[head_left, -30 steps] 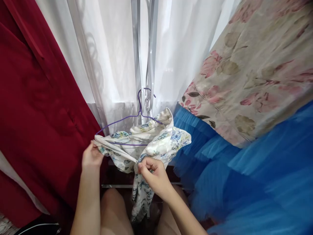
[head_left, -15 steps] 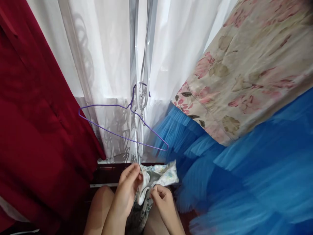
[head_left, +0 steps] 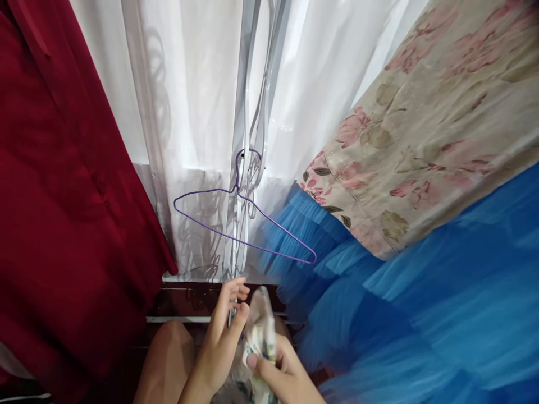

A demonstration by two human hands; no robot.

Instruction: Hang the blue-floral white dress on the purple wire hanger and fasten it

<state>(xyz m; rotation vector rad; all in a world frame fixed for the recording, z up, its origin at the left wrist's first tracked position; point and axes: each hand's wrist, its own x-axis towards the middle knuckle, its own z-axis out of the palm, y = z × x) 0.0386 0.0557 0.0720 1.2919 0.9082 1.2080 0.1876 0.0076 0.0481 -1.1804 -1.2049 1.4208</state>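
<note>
A small, light garment with a printed pattern (head_left: 261,317) is bunched in my right hand (head_left: 283,365), with the thumb pressed on its front. Its top part is smeared by motion, and the lower part hangs over my lap. To the left of the cloth is my left hand (head_left: 224,331), fingers apart and slightly curled, holding nothing. Above both hands a purple wire hanger (head_left: 236,188) hangs bare by its hook from a white metal stand (head_left: 254,84).
A red cloth (head_left: 76,196) hangs on the left. On the right are a floral cloth (head_left: 379,151) and blue tulle (head_left: 400,314), close to my right arm. White curtains (head_left: 197,84) cover the back, above a dark ledge (head_left: 181,300).
My left hand has let go of the garment and opened. The right hand has gathered the cloth, which was spread between both hands. The hanger has shifted right in view and turned slightly.
</note>
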